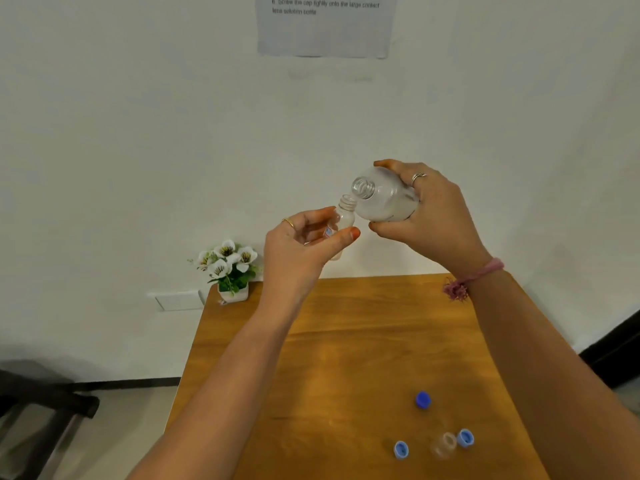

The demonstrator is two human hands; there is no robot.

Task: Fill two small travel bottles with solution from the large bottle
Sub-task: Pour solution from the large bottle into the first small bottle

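My right hand (pixel 429 216) grips the large clear bottle (pixel 382 199), uncapped and tilted with its mouth pointing left and down. Just under that mouth is the open neck of a small travel bottle (pixel 346 216), held upright between the thumb and fingers of my left hand (pixel 304 244). Both are raised well above the wooden table (pixel 346 341). A second small clear bottle (pixel 445 445) stands open near the table's front edge. A dark blue cap (pixel 423 400) and two light blue caps (pixel 401 449) (pixel 465 438) lie around it.
A small pot of white artificial flowers (pixel 230 268) stands at the table's far left corner against the white wall. A printed instruction sheet (pixel 325 26) hangs on the wall above. A dark chair (pixel 38 403) sits at lower left on the floor.
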